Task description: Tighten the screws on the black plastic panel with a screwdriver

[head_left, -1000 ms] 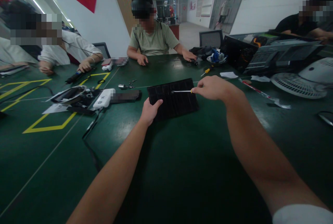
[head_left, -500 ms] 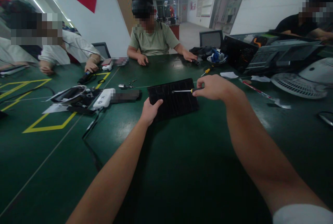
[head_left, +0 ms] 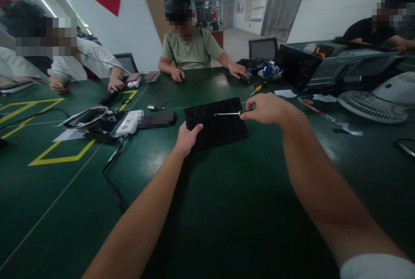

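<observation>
Our left hand (head_left: 187, 137) is clamped on the near left corner of the flat black rectangular panel (head_left: 215, 128), thumb laid over the top edge, and we judge that this grip is there to pin it flat so it cannot slide or turn under the tool. Our right hand (head_left: 264, 109) is closed around the handle of a slim silver-shafted screwdriver (head_left: 227, 114), pinching it near the yellow collar; the shaft runs almost level across the panel, with its tip resting at a spot left of the middle, near the far edge. That low angle probably comes from reaching in from the right side. The panel lies on the dark green surface (head_left: 227, 210) straight ahead of us, between both forearms, its long side running left to right. Its face looks matt and ribbed, with faint rows or slots, though the detail is too dim to read. A few small loose metal screws (head_left: 164, 103) sit just beyond its far left corner, near a white plastic device (head_left: 129, 122), likely set aside within easy reach
</observation>
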Action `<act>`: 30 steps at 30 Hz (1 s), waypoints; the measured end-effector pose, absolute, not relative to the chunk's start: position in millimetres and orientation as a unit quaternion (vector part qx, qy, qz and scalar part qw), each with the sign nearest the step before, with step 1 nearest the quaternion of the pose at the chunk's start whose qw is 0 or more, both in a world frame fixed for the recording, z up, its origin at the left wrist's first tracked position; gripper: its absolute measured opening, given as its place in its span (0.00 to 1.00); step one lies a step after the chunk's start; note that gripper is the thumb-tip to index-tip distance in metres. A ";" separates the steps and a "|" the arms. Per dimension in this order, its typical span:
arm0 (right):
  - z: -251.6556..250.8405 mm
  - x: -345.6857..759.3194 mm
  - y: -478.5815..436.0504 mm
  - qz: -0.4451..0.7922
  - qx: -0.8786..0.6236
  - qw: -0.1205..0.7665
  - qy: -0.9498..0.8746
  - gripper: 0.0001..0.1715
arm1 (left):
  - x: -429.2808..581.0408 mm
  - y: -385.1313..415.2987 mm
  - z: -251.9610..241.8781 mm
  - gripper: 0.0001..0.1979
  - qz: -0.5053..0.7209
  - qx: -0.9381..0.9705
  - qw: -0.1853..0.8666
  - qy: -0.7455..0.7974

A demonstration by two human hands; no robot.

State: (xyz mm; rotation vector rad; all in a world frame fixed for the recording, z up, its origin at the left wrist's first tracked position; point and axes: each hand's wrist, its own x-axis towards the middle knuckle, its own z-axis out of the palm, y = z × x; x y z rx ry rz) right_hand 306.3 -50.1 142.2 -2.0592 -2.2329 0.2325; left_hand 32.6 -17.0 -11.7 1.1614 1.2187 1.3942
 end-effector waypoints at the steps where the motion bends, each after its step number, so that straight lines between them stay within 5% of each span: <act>1: 142.4 306.5 -50.0 0.077 -0.675 0.047 -0.732 0.16 | 32.7 -16.9 -12.0 0.21 0.566 0.473 0.457 0.497; 23: 140.1 304.8 -47.9 0.101 -0.663 -0.005 -0.742 0.27 | 31.5 -15.3 -14.1 0.21 0.563 0.475 0.457 0.498; 30: 139.4 304.0 -51.1 0.087 -0.661 0.017 -0.745 0.18 | 32.1 -16.9 -12.7 0.20 0.560 0.475 0.458 0.501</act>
